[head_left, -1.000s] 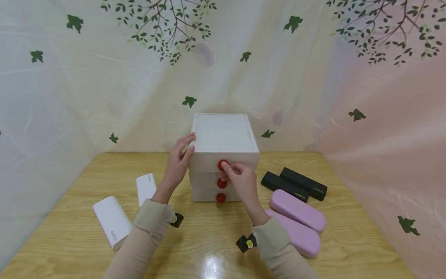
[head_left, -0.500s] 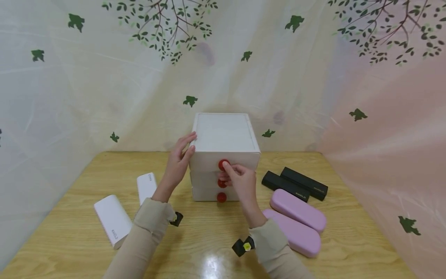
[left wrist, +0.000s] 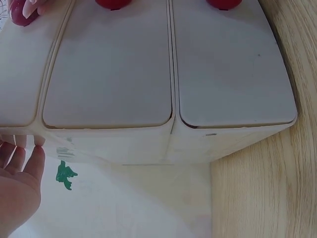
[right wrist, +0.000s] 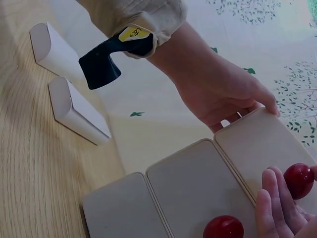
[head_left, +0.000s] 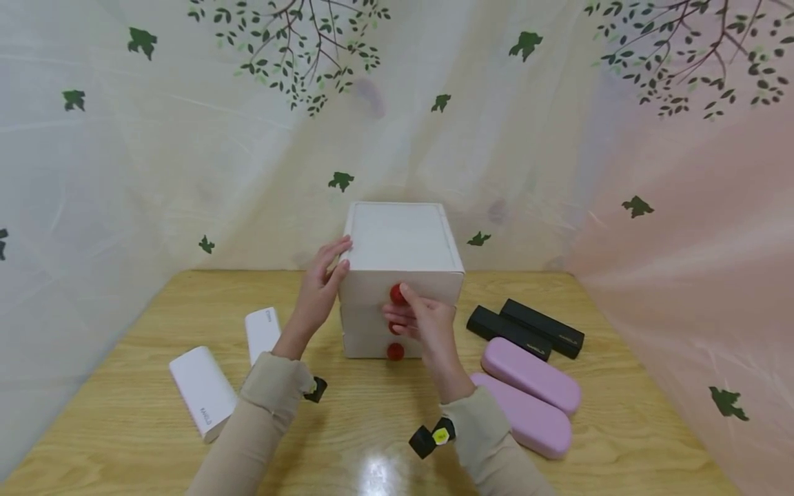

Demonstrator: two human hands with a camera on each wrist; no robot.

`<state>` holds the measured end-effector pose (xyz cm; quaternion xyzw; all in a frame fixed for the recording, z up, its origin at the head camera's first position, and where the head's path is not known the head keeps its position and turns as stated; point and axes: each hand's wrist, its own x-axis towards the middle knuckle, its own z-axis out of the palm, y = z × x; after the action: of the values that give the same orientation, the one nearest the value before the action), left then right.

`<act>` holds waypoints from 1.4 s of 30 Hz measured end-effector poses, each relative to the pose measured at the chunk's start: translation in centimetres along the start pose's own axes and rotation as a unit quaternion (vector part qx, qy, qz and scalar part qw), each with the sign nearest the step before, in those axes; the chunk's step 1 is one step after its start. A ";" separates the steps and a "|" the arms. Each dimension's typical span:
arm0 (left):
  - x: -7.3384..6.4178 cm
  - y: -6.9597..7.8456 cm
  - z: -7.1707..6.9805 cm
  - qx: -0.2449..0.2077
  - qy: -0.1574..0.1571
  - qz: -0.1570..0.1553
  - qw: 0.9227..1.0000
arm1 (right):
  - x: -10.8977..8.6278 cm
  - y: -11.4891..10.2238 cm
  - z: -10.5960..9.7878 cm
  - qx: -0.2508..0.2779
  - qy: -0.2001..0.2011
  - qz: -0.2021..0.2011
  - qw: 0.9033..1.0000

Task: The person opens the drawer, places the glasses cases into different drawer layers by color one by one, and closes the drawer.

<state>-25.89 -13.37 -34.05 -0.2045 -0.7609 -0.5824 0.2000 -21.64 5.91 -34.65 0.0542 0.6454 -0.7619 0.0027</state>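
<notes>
A white three-tier drawer unit (head_left: pixel 402 238) stands at the middle of the table, each drawer front bearing a round red knob. My left hand (head_left: pixel 315 296) rests its fingertips on the unit's upper left edge, the palm held off the side. At the top drawer's knob (head_left: pixel 396 294), the thumb of my right hand (head_left: pixel 431 327) touches the right side. Its other fingers extend loosely below that knob and partly cover the middle knob (right wrist: pixel 224 229). The bottom knob (head_left: pixel 395 352) is uncovered. All the drawer fronts look flush in the left wrist view.
Two white oblong cases (head_left: pixel 203 393) lie left of the unit, one partly behind my left forearm. To the right are two long black cases (head_left: pixel 542 327) and two pink rounded cases (head_left: pixel 533 375), the nearer pink one partly behind my right sleeve. A printed curtain (head_left: pixel 397 138) hangs behind.
My right fingers have loosened and straightened below the top knob, and the thumb has shifted to its right side. My left hand stays on the unit's edge.
</notes>
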 end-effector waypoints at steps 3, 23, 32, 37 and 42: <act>0.0 0.0 0.0 0.001 -0.002 -0.001 1.000 | -0.1 0.1 0.0 0.000 0.003 -0.008 1.000; 0.1 -0.6 -0.7 -0.017 -0.034 0.032 0.999 | -1.7 0.5 -0.7 -0.036 -0.004 -0.027 0.999; -0.1 -0.6 -0.9 -0.039 -0.045 0.002 0.998 | -2.4 0.8 -1.0 -0.038 -0.021 -0.030 0.999; 0.0 -0.6 -1.0 -0.035 -0.053 -0.010 0.998 | -3.0 0.8 -1.2 -0.051 -0.018 -0.030 0.998; 0.0 -0.3 -1.2 -0.028 -0.059 -0.010 0.998 | -3.5 0.8 -1.4 -0.063 -0.023 -0.043 0.997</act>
<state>-25.99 -14.57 -33.96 -0.2364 -0.7568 -0.5922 0.1437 -17.97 6.95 -35.34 0.0087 0.6938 -0.7200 -0.0119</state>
